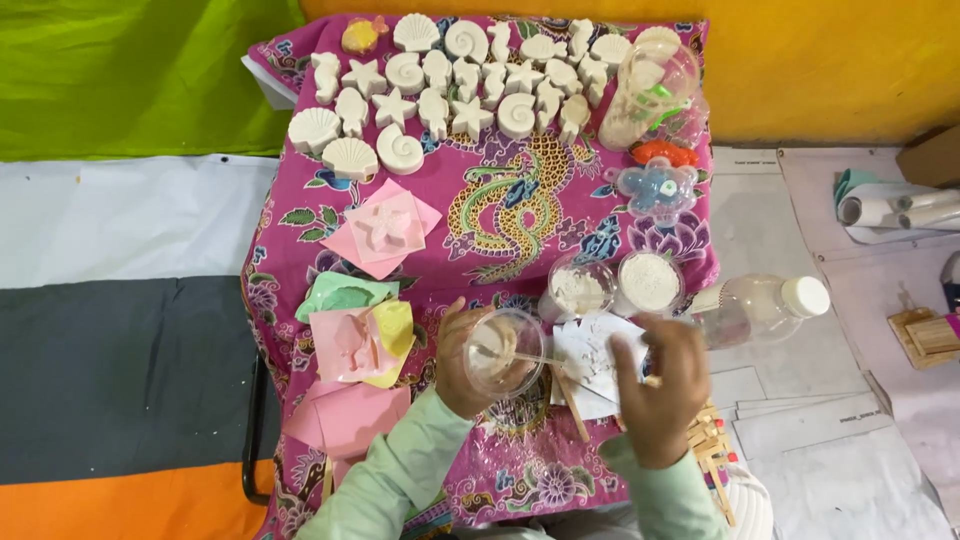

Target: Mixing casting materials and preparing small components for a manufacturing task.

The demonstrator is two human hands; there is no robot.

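My left hand (460,365) grips a clear plastic cup (505,352) holding pale paste, tilted above the near part of the table. My right hand (662,388) holds a thin wooden stick (535,358) whose far end reaches into the cup. Under the hands lies a sheet of white paper (592,352) spattered with powder, with another wooden stick (573,403) on it. Just beyond stand two clear cups of white powder (580,288) (649,281).
A pink patterned cloth (500,215) covers the table. Several white plaster shells and starfish (450,85) lie at the far end. Pink, green and yellow moulds (360,335) sit left. A clear bottle (760,305) lies right; a paint palette (655,188) and tall plastic cup (650,90) stand beyond.
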